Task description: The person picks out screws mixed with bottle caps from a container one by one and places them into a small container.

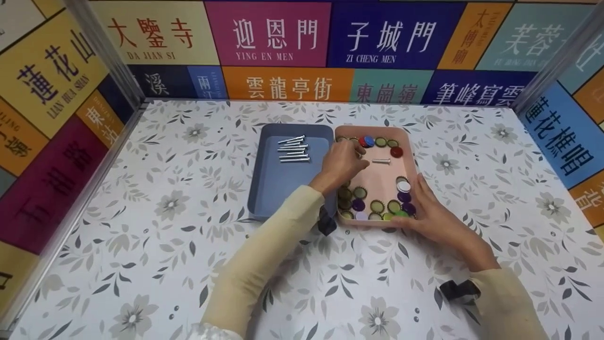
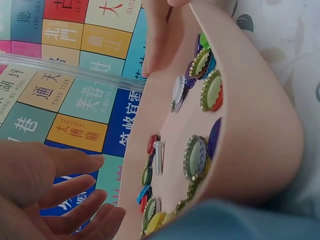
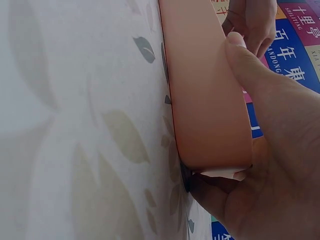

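My left hand point(image 1: 340, 163) is over the left side of the pink tray point(image 1: 370, 128). In the left wrist view this hand point(image 2: 55, 187) has loosely bent, spread fingers and nothing between them. A single silver bolt point(image 1: 381, 161) lies inside the pink tray, among bottle caps point(image 1: 377, 206) of several colours along the sides. My right hand point(image 1: 436, 217) holds the tray's near right corner, thumb at the front rim and fingers along the right side. The right wrist view shows that hand point(image 3: 270, 150) around the tray's corner point(image 3: 215, 100).
A blue-grey tray point(image 1: 283, 189) stands directly left of the pink one. Several silver bolts point(image 1: 293, 150) lie in its upper part. The table's flowered cover point(image 1: 141, 226) extends around both trays. Panels with printed signs point(image 1: 278, 35) border the table at the back and sides.
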Demonstrator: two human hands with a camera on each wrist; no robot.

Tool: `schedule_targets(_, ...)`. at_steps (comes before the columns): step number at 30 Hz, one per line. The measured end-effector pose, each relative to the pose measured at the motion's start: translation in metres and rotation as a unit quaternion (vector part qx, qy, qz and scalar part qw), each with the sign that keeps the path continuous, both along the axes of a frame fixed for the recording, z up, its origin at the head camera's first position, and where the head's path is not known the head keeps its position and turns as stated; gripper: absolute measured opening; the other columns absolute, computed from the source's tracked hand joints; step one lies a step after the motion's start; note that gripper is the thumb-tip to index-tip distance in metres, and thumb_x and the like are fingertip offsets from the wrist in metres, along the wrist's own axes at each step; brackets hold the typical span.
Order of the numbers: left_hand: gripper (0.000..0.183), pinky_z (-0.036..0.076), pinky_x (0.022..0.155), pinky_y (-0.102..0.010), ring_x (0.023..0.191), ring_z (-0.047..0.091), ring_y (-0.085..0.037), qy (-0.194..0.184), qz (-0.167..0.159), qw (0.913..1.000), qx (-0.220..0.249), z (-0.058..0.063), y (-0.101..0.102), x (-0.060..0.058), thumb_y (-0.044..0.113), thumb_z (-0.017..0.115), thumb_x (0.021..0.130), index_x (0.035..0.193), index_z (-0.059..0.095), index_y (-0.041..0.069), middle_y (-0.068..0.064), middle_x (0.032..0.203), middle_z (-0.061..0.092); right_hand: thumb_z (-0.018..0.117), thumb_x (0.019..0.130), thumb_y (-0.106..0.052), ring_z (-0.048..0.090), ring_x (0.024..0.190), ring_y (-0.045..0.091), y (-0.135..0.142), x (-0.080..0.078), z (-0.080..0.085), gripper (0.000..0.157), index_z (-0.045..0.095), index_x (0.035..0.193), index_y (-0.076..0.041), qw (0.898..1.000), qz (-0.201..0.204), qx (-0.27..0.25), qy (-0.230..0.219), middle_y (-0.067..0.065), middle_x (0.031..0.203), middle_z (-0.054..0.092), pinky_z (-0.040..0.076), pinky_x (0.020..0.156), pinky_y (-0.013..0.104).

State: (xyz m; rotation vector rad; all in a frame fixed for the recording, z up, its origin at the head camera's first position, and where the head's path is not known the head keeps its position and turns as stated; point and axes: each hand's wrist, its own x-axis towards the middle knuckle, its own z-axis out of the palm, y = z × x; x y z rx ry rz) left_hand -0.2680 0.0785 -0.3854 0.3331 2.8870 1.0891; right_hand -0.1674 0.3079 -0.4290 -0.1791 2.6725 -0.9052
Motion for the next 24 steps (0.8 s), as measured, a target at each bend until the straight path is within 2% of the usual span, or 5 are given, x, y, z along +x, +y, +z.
schedule_targets(3,0.025,0.056,0.081,-0.029,0.096,0.069,-0.015,0.000,0.000,1.0000,0.004,0.001,0.006,0.000,0.023,0.075,0.089,0.111,0.076,0.012,-0.001,0.107,0.075,0.068,0.084,-0.063,-0.005,0.151,0.052,0.000,0.000,0.000,0.119,-0.018,0.157,-0.025,1.000,0.001,0.002,-0.001,0.002,0.164,-0.029,0.008,0.118,0.069)
schedule_targets(9,0.025,0.055,0.073,-0.025,0.088,0.069,-0.014,-0.003,-0.013,0.9983,0.058,0.001,0.015,-0.001,0.021,0.077,0.087,0.109,0.077,0.009,-0.003,0.103,0.076,0.068,0.085,-0.062,-0.004,0.151,0.052,-0.001,-0.001,0.002,0.119,-0.018,0.157,-0.023,1.000,0.007,0.004,0.007,0.004,0.165,-0.029,0.009,0.119,0.067)
schedule_targets(16,0.023,0.053,0.072,-0.022,0.086,0.069,-0.014,-0.008,-0.008,0.9957,0.092,-0.007,0.022,-0.006,0.018,0.078,0.086,0.107,0.077,0.007,-0.005,0.100,0.077,0.068,0.085,-0.062,-0.004,0.152,0.050,-0.001,-0.003,0.003,0.119,-0.019,0.157,-0.021,1.000,0.011,0.005,0.012,0.005,0.165,-0.028,0.008,0.120,0.066)
schedule_targets(21,0.024,0.047,0.064,-0.017,0.082,0.068,-0.014,-0.015,-0.021,0.9909,0.132,-0.010,0.031,-0.008,0.015,0.078,0.086,0.107,0.077,0.004,-0.007,0.098,0.076,0.069,0.086,-0.060,-0.005,0.151,0.051,0.000,-0.001,0.003,0.119,-0.018,0.157,-0.022,1.000,0.010,0.004,0.010,0.005,0.165,-0.028,0.009,0.118,0.068)
schedule_targets(24,0.022,0.047,0.064,-0.017,0.082,0.068,-0.014,-0.012,-0.026,0.9909,0.132,-0.012,0.036,-0.010,0.014,0.078,0.086,0.107,0.077,0.004,-0.007,0.097,0.076,0.068,0.086,-0.060,-0.004,0.152,0.051,0.001,0.001,0.001,0.118,-0.018,0.157,-0.023,1.000,0.006,0.003,0.008,0.004,0.165,-0.028,0.009,0.118,0.070)
